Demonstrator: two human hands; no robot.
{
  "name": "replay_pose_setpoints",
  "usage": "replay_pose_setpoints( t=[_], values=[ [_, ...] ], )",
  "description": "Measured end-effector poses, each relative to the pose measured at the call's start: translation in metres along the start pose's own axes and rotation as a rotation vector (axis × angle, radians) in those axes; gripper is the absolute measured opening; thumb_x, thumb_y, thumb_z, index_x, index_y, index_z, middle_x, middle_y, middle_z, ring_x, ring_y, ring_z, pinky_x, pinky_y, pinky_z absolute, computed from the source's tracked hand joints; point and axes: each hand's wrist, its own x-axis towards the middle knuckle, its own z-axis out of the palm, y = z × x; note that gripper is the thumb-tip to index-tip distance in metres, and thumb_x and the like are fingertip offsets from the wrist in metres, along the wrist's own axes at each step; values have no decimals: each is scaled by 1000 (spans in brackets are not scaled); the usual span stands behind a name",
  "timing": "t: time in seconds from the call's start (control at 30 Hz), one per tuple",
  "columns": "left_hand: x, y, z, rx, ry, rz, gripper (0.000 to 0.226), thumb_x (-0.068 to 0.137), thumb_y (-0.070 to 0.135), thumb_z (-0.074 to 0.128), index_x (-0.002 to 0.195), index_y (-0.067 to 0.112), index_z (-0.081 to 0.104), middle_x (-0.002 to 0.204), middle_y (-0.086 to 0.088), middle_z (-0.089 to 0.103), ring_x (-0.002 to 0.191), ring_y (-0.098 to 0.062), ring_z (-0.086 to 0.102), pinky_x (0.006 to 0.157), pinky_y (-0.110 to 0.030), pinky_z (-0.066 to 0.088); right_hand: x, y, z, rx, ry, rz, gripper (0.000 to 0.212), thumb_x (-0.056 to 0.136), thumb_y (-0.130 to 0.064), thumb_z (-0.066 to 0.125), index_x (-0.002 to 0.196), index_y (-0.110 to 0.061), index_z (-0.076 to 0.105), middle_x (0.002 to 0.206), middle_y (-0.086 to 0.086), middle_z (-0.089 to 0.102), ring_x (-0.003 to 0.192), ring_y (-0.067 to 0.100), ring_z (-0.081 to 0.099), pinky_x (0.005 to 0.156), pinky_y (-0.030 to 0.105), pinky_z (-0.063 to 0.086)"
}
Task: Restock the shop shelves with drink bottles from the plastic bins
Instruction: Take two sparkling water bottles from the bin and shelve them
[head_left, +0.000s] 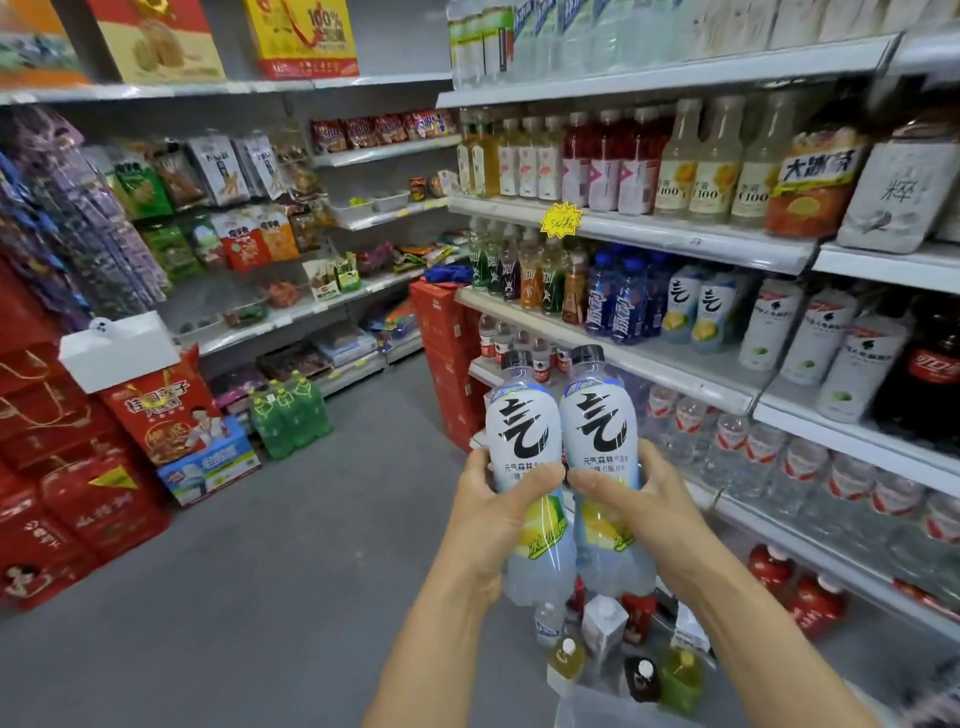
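1. Fingertips of the left hand (491, 514) lie hidden behind the left bottle (522, 431); those of the right hand (641, 501) behind the right bottle (597, 421)
2. The plastic bin (582, 701) is cut by the bottom edge; the right forearm (753, 623) covers part of it
3. Top-shelf bottles (545, 36) lose their caps to the upper edge
4. Water bottles (779, 457) low on the right blur; labels unreadable

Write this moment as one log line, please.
left hand: holds left bottle | right hand: holds right bottle | both upright, side by side | matching bottles on shelf

One head-worn wide-angle view, looking forward and down, close over the hands (493, 514), drink shelves (649, 232) at right.
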Motion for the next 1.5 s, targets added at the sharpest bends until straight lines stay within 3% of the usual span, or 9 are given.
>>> replay_pose_setpoints(
  t=[0.13, 0.33, 0.5, 0.7, 0.83, 0.93, 1.1, 1.27, 1.5],
  values=[
    [29, 16, -47, 27, -15, 42, 62, 57, 17, 86, 114, 12, 62, 97, -5, 77, 89, -24, 74, 72, -36, 60, 17, 11, 52, 22, 109, -64, 46, 70, -5, 84, 107, -20, 60, 93, -4, 76, 79, 13, 74, 58, 21, 55],
    [61, 19, -68, 85, -50, 49, 66, 44, 30, 90, 104, 12, 69, 95, -9, 77, 88, -29, 74, 81, -47, 60, 31, 21, 79, 60, 222, -99, 41, 73, -2, 82, 106, -16, 63, 93, -4, 76, 81, 15, 74, 60, 21, 55],
    [90, 8, -48, 85, -86, 25, 48, 57, 12, 90, 102, 10, 71, 94, -10, 77, 93, -37, 72, 82, -53, 59, 50, 21, 61, 23, 302, -110, 37, 74, -5, 82, 103, -20, 66, 90, -7, 77, 79, 11, 73, 58, 19, 54],
    [121, -13, -11, 78, -94, -33, 80, 38, 34, 91, 110, 6, 67, 96, -9, 77, 90, -32, 74, 84, -52, 59, 74, 23, 24, -13, 366, -110, 38, 73, -6, 83, 103, -22, 66, 93, -6, 77, 81, 12, 74, 62, 23, 56],
    [148, -20, 11, 92, -155, -42, 59, 48, 23, 90, 102, 7, 70, 90, -7, 78, 85, -28, 74, 75, -39, 61, 95, 28, 2, -7, 398, -72, 36, 75, -11, 83, 105, -19, 66, 95, -1, 77, 83, 18, 74, 70, 35, 59],
    [167, -22, 26, 98, -195, -62, 56, 47, 23, 90, 97, 9, 71, 88, -7, 78, 81, -26, 75, 72, -37, 60, 113, 32, -12, -15, 434, -51, 34, 76, -15, 82, 106, -18, 67, 94, 0, 77, 83, 20, 75, 75, 42, 60],
    [227, -31, 50, 187, -238, -83, 51, 50, 29, 89, 95, 10, 75, 88, -7, 78, 86, -31, 74, 82, -48, 60, 166, 42, -35, -43, 534, -3, 34, 73, -22, 85, 101, -21, 66, 92, 1, 77, 82, 20, 74, 79, 45, 60],
    [305, -31, 79, 304, -296, -89, 49, 50, 35, 90, 92, 15, 76, 86, -1, 78, 83, -24, 75, 80, -42, 61, 234, 42, -57, -23, 650, 32, 42, 67, -27, 88, 99, -21, 62, 93, 2, 75, 85, 24, 73, 83, 49, 58],
    [405, -29, 125, 404, -386, -139, 28, 69, 23, 89, 94, 16, 76, 79, 7, 77, 75, -12, 75, 66, -24, 59, 330, 43, -98, -18, 776, 69, 36, 69, -14, 87, 97, -15, 64, 91, 7, 75, 81, 26, 73, 79, 47, 59]
  ],
)
